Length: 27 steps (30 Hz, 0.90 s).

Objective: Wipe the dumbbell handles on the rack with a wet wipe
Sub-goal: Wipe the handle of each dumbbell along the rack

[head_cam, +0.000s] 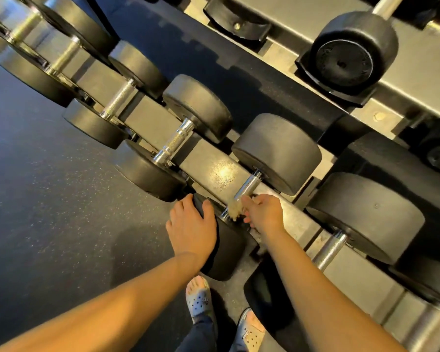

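Note:
A black dumbbell lies on the lower shelf of the rack [208,161], its chrome handle [247,185] running toward me. My right hand [263,214] grips a crumpled wet wipe [234,210] wrapped round the near end of that handle. My left hand [191,227] rests on the dumbbell's near black head [226,250], fingers curved over its top edge. The lower part of the handle is hidden under the wipe and my right hand.
More black dumbbells with chrome handles line the shelf to the left [174,142] and right [330,250]. An upper shelf holds another dumbbell [348,54]. Dark speckled floor [61,199] lies to the left. My feet in pale clogs [201,298] stand close to the rack.

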Motion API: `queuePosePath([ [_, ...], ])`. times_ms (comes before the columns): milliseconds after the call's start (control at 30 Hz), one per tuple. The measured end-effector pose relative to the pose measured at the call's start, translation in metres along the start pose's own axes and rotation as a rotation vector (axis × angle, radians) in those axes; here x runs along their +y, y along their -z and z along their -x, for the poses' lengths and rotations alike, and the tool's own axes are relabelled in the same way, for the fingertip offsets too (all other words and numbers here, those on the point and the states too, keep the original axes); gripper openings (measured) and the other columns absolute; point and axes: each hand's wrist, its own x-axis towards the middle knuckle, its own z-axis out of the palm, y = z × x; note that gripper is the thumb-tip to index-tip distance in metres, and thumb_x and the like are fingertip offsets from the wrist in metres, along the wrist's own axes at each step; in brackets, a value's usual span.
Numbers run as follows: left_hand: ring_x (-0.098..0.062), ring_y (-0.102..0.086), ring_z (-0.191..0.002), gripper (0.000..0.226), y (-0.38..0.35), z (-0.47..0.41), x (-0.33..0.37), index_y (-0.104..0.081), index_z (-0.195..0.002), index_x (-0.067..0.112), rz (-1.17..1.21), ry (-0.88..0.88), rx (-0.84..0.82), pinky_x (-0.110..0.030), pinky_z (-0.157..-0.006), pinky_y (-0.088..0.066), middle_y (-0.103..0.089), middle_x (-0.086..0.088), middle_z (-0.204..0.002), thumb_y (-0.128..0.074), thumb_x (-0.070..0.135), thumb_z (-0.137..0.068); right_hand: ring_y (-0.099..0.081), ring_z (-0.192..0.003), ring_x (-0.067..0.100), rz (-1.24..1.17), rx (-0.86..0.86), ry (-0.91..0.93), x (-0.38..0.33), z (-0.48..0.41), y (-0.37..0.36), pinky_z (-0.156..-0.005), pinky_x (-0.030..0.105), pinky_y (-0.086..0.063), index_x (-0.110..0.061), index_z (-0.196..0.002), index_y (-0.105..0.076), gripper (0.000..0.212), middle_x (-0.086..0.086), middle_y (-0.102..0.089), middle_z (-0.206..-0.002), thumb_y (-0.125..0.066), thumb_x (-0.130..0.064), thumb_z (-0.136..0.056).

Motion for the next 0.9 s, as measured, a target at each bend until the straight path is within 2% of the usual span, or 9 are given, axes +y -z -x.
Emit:
queuePosePath([
  [67, -0.025, -0.049, -0.129, 0.048, 0.009, 0.0, 0.008, -0.054, -0.142, 0.018, -0.047, -0.173, 0.003, -0.047, -0.11, -0.041, -0.057, -0.004, -0.137, -0.051, 0.041, -0.1, -0.061, -0.051, 0.019, -0.055, -0.037, -0.029, -0.007, 0.001, 0.012, -0.055, 0.033, -0.05, -0.019, -0.06, -0.052, 0.041, 0.011, -0.068, -0.069, -0.072, -0.028, -0.094],
  [167, -0.013, -0.059, -0.108, 0.04, 0.015, -0.001, 0.039, -0.057, -0.138, 0.028, 0.013, -0.382, -0.147, -0.032, -0.091, -0.049, -0.064, 0.005, -0.119, -0.057, 0.038, -0.1, -0.061, -0.055, 0.018, -0.216, -0.139, -0.029, -0.033, 0.017, 0.025, -0.049, 0.024, -0.051, -0.005, -0.085, -0.062, 0.023, 0.019, -0.067, -0.076, -0.06, -0.02, -0.103],
  [267, -0.003, -0.061, -0.079, 0.022, 0.007, -0.011, 0.068, -0.067, -0.112, 0.025, 0.286, -0.198, -0.357, -0.023, -0.069, -0.047, -0.068, 0.009, -0.093, -0.049, 0.033, -0.104, -0.069, -0.067, 0.018, -0.209, -0.265, 0.002, -0.056, 0.033, 0.032, -0.056, 0.026, -0.057, 0.003, -0.099, -0.068, 0.028, 0.024, -0.072, -0.087, -0.051, -0.018, -0.107],
  [367, -0.014, -0.052, -0.064, 0.025, 0.0, -0.029, 0.08, -0.063, -0.077, 0.003, 0.642, 0.035, -0.444, -0.029, -0.063, -0.044, -0.058, -0.005, -0.069, -0.05, 0.009, -0.097, -0.066, -0.059, 0.015, -0.023, -0.324, 0.086, -0.075, 0.04, 0.048, -0.06, 0.031, -0.056, 0.002, -0.098, -0.066, 0.024, 0.017, -0.069, -0.078, -0.045, -0.007, -0.106],
  [500, -0.007, -0.06, -0.064, 0.016, -0.01, -0.064, 0.077, -0.072, -0.085, 0.007, 0.621, 0.031, -0.371, -0.02, -0.063, -0.05, -0.067, -0.003, -0.074, -0.06, 0.01, -0.095, -0.063, -0.069, 0.012, 0.306, 0.094, 0.644, -0.109, 0.031, 0.088, -0.065, 0.025, -0.05, -0.018, -0.114, -0.062, 0.016, 0.001, -0.067, -0.076, -0.051, -0.018, -0.104],
  [567, -0.001, -0.061, -0.061, 0.011, -0.022, -0.075, 0.08, -0.074, -0.087, 0.009, 0.626, 0.042, -0.386, -0.01, -0.057, -0.047, -0.069, 0.001, -0.077, -0.068, 0.011, -0.095, -0.058, -0.086, 0.009, 0.452, 0.324, 0.78, -0.125, 0.007, 0.093, -0.077, 0.026, -0.047, -0.017, -0.117, -0.061, 0.017, 0.0, -0.065, -0.095, -0.052, -0.023, -0.103],
  [667, -0.015, -0.063, -0.069, 0.008, -0.048, -0.078, 0.092, -0.073, -0.077, 0.009, 0.693, 0.137, -0.413, -0.02, -0.065, -0.051, -0.068, 0.0, -0.071, -0.076, 0.009, -0.084, -0.056, -0.112, 0.022, 0.694, 0.356, 0.797, -0.127, -0.038, 0.071, -0.094, 0.04, -0.047, -0.015, -0.131, -0.057, 0.037, 0.006, -0.06, -0.122, -0.054, -0.036, -0.101],
  [767, -0.019, -0.06, -0.065, 0.009, -0.061, -0.082, 0.088, -0.073, -0.074, 0.007, 0.761, 0.22, -0.448, -0.028, -0.065, -0.05, -0.066, -0.002, -0.065, -0.073, 0.016, -0.075, -0.059, -0.106, 0.021, 0.741, 0.457, 0.786, -0.111, -0.054, 0.053, -0.091, 0.041, -0.048, -0.018, -0.131, -0.059, 0.041, 0.003, -0.065, -0.117, -0.052, -0.041, -0.099],
  [900, -0.018, -0.061, -0.064, 0.023, -0.061, -0.104, 0.08, -0.075, -0.082, 0.007, 0.611, 0.266, -0.708, -0.025, -0.063, -0.05, -0.069, -0.004, -0.068, -0.065, 0.019, -0.099, -0.058, -0.103, 0.021, 0.692, 0.492, 0.836, -0.108, -0.053, 0.054, -0.091, 0.038, -0.044, -0.015, -0.131, -0.059, 0.038, 0.004, -0.064, -0.116, -0.054, -0.034, -0.098],
])
